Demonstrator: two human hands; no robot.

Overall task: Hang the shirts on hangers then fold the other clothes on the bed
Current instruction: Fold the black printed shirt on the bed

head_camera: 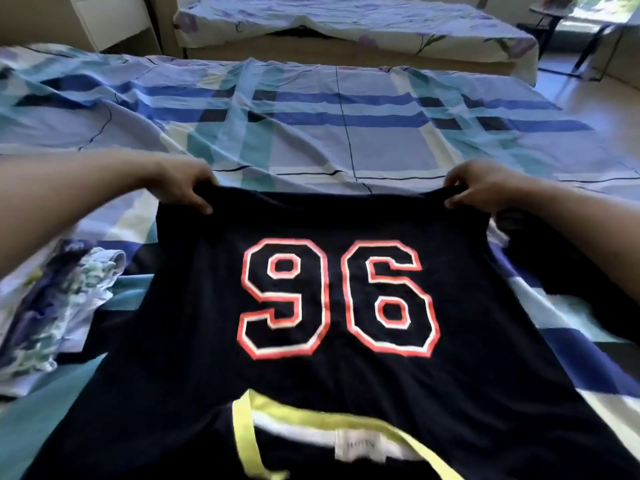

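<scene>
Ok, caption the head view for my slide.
The left hand and right hand grip the far edge of a dark 96 shirt above the plaid bedsheet.

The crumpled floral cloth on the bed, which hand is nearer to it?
Left. The left hand grips a corner of the navy shirt, just beyond the floral cloth; the right hand grips the opposite corner, across the shirt's width.

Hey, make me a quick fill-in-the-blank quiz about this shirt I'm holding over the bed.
The dark shirt shows the number ____. Its collar trim is coloured ____. The left hand and right hand each grip a far ____ of it. The floral garment lies to the shirt's ____.
Missing words: 96, yellow, corner, left.
</scene>
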